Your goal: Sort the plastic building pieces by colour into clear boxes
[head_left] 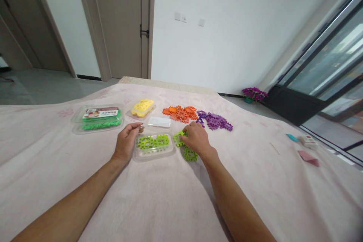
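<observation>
In front of me sits a clear plastic container [154, 155] with light-green interlocking pieces [153, 142] lying in it. At its left back corner my left hand [126, 143] is closed, thumb and fingers pinching the clear plastic edge. Just right of the container, my right hand [197, 139] has its fingers closed on a light-green interlocking piece [178, 138], partly hidden by the fingers. Another light-green piece [190, 154] lies on the cloth under that hand. Behind the container is a white label [159, 121] on clear plastic.
A lidded box of green pieces [102, 124] stands left, a container of yellow pieces [142, 108] behind. Orange pieces [181, 113] and purple pieces [216, 121] lie heaped at the back. A white object [307, 142] and pink item [309, 158] lie far right on the pink cloth [136, 204].
</observation>
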`<state>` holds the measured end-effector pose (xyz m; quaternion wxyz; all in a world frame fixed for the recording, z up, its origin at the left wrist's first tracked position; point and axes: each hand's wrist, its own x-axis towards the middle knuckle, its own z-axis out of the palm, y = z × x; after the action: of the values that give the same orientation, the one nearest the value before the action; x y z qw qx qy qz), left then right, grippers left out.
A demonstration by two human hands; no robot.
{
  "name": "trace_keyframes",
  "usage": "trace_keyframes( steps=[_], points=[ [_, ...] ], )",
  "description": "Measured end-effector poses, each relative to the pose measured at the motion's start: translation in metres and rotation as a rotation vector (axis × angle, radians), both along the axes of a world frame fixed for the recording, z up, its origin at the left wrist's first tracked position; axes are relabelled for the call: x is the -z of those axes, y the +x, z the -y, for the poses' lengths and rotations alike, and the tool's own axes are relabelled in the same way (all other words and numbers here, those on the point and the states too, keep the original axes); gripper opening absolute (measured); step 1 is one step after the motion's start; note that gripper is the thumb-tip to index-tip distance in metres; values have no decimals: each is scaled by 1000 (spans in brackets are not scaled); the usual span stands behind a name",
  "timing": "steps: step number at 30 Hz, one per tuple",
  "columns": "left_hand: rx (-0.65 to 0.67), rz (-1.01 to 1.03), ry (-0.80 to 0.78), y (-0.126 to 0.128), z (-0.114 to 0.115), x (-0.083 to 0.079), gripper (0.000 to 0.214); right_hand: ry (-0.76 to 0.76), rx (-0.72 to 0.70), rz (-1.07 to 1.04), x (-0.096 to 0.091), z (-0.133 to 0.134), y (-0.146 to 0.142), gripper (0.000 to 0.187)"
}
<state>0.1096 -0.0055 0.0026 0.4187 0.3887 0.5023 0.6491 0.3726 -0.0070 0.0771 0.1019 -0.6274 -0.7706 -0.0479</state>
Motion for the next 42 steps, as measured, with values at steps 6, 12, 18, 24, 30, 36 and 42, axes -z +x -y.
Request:
trace_keyframes(
  steps=[6, 12, 18, 24, 30, 36, 42],
  points=[
    [-4, -3, -1, 0, 1, -2, 35, -84, 93, -175, -4, -3, 5, 17],
    [0, -13, -2, -1, -1, 2, 36, 66, 139, -544, -5, -16, 19, 21],
    [2, -11, 16, -1, -2, 2, 34, -41, -34, -1185, -3, -13, -1, 41],
    [2, -33, 23, 0, 0, -1, 32, -157, -139, -1055, 11, -5, -27, 34],
    [7, -34, 20, -1, -1, 2, 32, 83, -178, -671, 6, -3, -19, 22],
    [13, -27, 37, -1, -1, 3, 33, 20, -615, -350, 0, 18, -40, 33],
    [16, -51, 41, -2, -2, 6, 33, 5, -514, -165, -1, 22, -42, 47]
  ],
)
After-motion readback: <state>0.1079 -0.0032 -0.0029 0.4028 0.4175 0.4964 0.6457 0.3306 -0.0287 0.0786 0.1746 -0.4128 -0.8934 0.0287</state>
